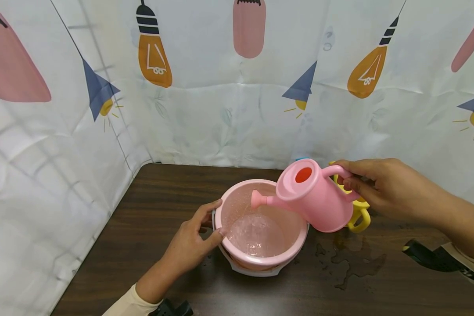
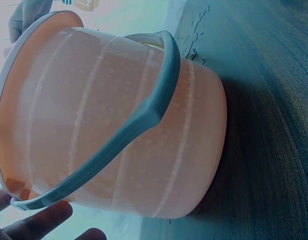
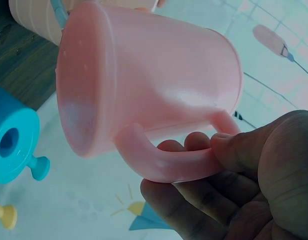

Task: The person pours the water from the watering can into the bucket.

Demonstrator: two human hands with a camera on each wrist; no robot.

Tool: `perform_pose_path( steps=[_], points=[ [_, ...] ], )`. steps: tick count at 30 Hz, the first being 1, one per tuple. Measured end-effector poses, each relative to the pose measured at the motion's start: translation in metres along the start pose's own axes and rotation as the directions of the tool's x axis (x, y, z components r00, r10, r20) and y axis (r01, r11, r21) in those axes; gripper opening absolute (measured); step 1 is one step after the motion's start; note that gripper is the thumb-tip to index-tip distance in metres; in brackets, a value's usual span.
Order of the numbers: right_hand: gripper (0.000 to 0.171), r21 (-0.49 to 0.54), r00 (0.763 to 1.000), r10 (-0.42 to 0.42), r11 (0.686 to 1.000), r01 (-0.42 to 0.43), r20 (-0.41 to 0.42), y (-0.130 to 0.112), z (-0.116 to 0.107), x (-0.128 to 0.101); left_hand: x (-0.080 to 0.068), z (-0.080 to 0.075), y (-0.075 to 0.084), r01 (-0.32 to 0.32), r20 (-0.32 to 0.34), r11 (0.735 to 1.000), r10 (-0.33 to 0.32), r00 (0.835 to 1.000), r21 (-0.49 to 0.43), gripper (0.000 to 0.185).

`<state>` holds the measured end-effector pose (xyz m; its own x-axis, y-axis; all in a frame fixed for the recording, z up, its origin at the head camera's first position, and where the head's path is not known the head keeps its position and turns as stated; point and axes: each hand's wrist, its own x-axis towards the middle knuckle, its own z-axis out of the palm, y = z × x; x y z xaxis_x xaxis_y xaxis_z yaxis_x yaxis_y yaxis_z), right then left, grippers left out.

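Note:
A pink watering can (image 1: 317,197) hangs tilted over a pink bucket (image 1: 260,262), its spout pointing left inside the rim. My right hand (image 1: 383,186) grips the can's handle, and in the right wrist view the thumb and fingers wrap that handle (image 3: 179,162). Rippling water (image 1: 254,232) lies in the bucket. With thumb and forefinger at the left of the rim, my left hand (image 1: 195,237) holds the bucket. The bucket's grey handle (image 2: 149,115) hangs down its side in the left wrist view.
Behind the can stands a yellow watering can (image 1: 359,219), partly hidden. A blue watering can (image 3: 14,135) shows beside it in the right wrist view. Spilled water (image 1: 355,263) wets the dark wooden table (image 1: 150,210) on the right. A printed curtain (image 1: 205,123) borders the back and left.

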<state>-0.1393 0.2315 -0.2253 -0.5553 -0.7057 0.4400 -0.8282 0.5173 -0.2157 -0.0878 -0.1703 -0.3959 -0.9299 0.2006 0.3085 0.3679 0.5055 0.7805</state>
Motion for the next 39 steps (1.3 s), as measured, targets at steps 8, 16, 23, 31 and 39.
perform_pose_path(
  steps=[8,16,23,31,39],
  points=[
    [0.046,-0.014,1.0,0.018,1.0,-0.017,0.01,-0.0013,-0.0006,-0.0003,0.0002,0.0,0.0,0.006,0.004,1.0,-0.006,1.0,0.004,0.06],
    [0.046,-0.01,0.999,0.033,0.999,-0.033,0.013,-0.0023,-0.0006,-0.0011,0.0001,0.0002,-0.0003,0.006,0.007,1.0,-0.006,1.0,-0.002,0.06],
    [0.044,-0.02,1.0,0.02,1.0,-0.02,0.006,-0.0009,-0.0003,-0.0008,0.0,-0.0001,-0.0002,0.004,0.009,1.0,-0.004,1.0,-0.008,0.061],
    [0.045,-0.023,1.0,0.02,1.0,-0.02,0.005,-0.001,-0.0004,-0.0009,0.0,0.0001,-0.0004,0.006,0.005,1.0,-0.006,1.0,0.0,0.061],
    [0.046,-0.012,1.0,0.026,1.0,-0.026,0.014,-0.0017,-0.0002,-0.0008,-0.0002,0.0001,-0.0013,0.001,-0.004,1.0,-0.001,1.0,0.011,0.061]
  ],
)
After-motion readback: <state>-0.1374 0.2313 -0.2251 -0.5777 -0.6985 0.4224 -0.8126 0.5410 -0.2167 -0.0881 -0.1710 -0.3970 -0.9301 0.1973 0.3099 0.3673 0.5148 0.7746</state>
